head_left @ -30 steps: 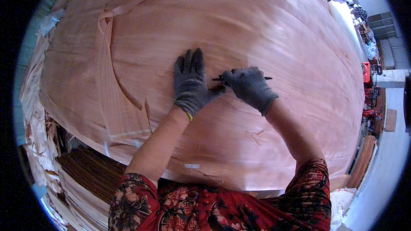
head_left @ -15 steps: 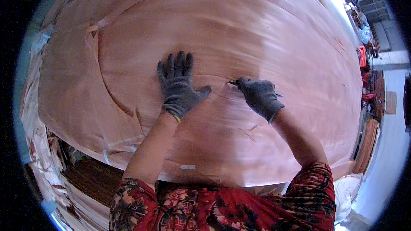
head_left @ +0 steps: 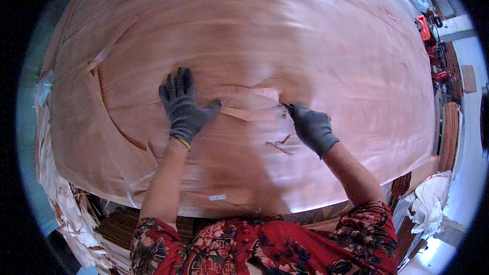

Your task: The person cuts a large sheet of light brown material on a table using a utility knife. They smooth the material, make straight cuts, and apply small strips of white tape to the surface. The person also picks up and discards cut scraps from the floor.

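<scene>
A broad, thin reddish-brown wood veneer sheet [head_left: 204,30] spreads out in front of me. My left hand [head_left: 185,112], in a grey glove, lies flat on it with the fingers stretched out. My right hand [head_left: 313,128], gloved the same way, is closed around a slim dark knife [head_left: 288,106]; its tip points up and left at the sheet. Most of its handle is hidden in my fist. Between my hands a lifted, pale-edged strip of veneer [head_left: 239,115] lies along a cut. Just below the knife is a small ragged tear [head_left: 280,145].
A long curled split [head_left: 114,122] runs through the veneer on the left. Small pale tape pieces [head_left: 217,197] stick near the front edge. Stacked veneer [head_left: 448,132] and a crumpled white plastic sheet [head_left: 430,201] stand at the right, with red machinery [head_left: 424,28] farther back.
My left hand has shifted left across the sheet. The knife in my right hand has moved slightly right and nearer. The cut between my hands now shows a lifted strip.
</scene>
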Demonstrator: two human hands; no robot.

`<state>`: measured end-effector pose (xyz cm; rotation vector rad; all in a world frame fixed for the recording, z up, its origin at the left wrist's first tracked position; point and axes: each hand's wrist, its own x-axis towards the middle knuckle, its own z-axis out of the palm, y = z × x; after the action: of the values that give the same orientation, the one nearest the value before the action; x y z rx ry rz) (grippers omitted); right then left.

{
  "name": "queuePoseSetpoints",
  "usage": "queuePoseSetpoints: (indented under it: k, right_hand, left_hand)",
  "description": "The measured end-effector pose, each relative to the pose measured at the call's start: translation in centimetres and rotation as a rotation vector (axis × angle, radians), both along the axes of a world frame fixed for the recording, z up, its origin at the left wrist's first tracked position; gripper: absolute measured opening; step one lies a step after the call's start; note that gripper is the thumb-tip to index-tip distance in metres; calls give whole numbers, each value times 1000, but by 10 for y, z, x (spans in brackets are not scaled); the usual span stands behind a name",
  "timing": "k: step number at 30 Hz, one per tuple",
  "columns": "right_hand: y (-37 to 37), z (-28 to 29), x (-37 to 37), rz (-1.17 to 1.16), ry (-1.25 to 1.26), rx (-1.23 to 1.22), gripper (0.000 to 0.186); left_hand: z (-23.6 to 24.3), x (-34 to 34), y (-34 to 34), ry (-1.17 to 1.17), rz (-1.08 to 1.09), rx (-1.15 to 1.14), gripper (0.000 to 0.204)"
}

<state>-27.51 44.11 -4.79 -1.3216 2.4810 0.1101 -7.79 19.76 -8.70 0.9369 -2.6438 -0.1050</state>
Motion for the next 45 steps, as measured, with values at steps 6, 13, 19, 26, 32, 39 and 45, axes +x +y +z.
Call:
queuePoseSetpoints:
  k: [6,13,19,26,32,39,45]
  right_hand:
    - [11,5,9,-84,8,23,12]
    - [22,28,16,-85,93,-64,18]
    - [-51,51,36,-124,6,-563,55]
    - [-135,54,56,-250,-177,-127,63]
    - [-140,-12,37,-385,-126,-212,52]
    - [-144,1,43,-429,26,-137,95]
    - [-147,18,49,-470,48,-65,102]
  left_hand:
    - [-2,1,0,-29,1,23,104]
    - [-9,2,-7,-14,66,-13,102]
    - [3,-3,2,-26,46,44,101]
    - [-22,6,-7,54,20,13,103]
    - [19,73,-40,-81,-205,90,106]
    - [17,97,-62,-18,-236,-133,89]
    - [13,85,-60,67,-348,-163,70]
